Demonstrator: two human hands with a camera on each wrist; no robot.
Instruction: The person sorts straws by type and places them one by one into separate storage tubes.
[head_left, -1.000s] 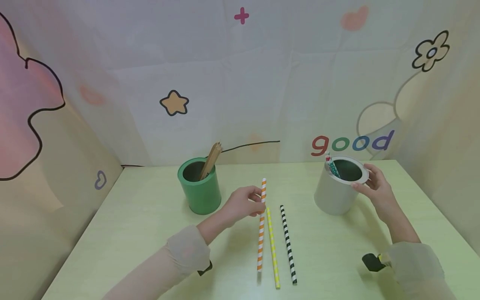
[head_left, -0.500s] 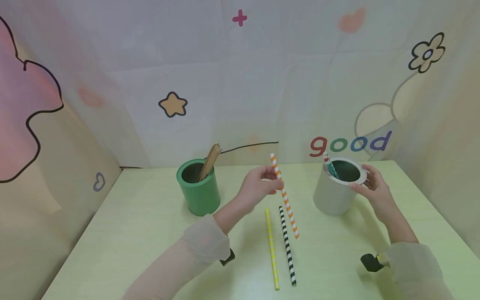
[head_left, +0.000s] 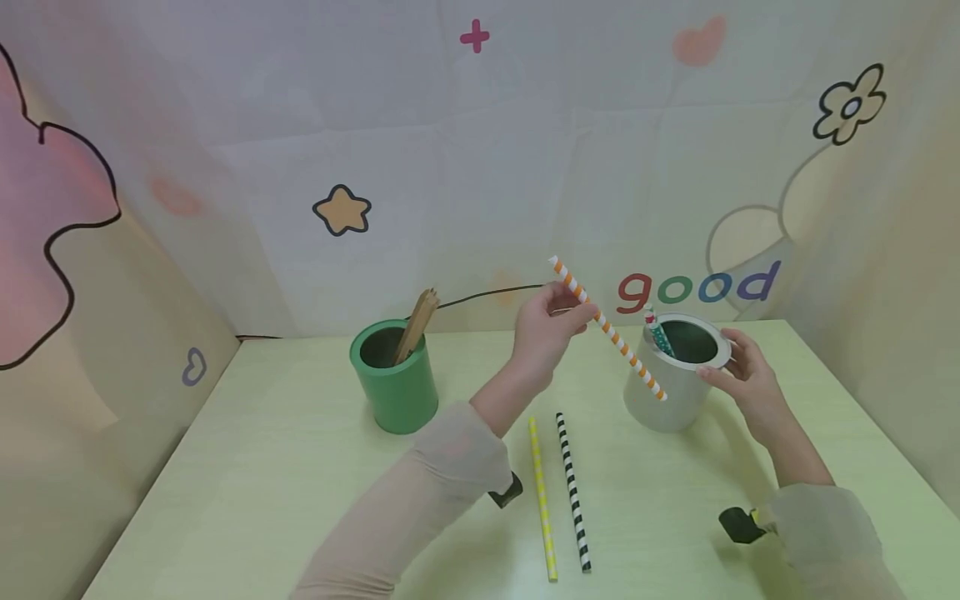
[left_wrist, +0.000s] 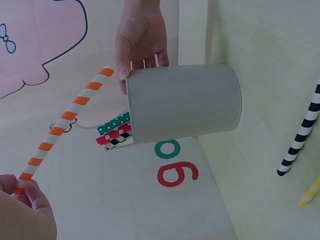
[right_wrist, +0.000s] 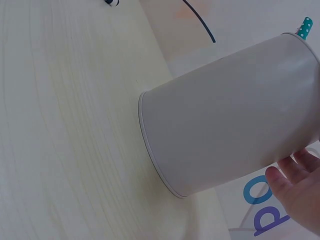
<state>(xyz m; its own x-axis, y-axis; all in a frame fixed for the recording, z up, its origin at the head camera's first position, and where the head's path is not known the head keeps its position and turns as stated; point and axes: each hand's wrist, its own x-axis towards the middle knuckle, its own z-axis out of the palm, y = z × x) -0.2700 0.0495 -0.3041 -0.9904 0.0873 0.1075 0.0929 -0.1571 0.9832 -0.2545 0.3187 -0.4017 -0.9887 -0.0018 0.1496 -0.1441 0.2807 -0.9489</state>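
My left hand pinches an orange-and-white striped straw near its upper end, holding it in the air. The straw slants down to the right, and its lower end overlaps the front of a light grey can in the head view. From the left wrist, that straw end appears close to the can's rim. My right hand grips the grey can at its right rim, thumb in front and fingers behind. Inside the can lean several short patterned sticks, green dotted, red dotted and black-and-white.
A yellow striped straw and a black-and-white striped straw lie side by side on the pale table. To the left stands a green can holding brown pencils. A printed cloth hangs behind.
My left hand has lifted the orange-and-white straw off the table and carried it up and right towards the grey can, tilting it. My right hand stays on the can.
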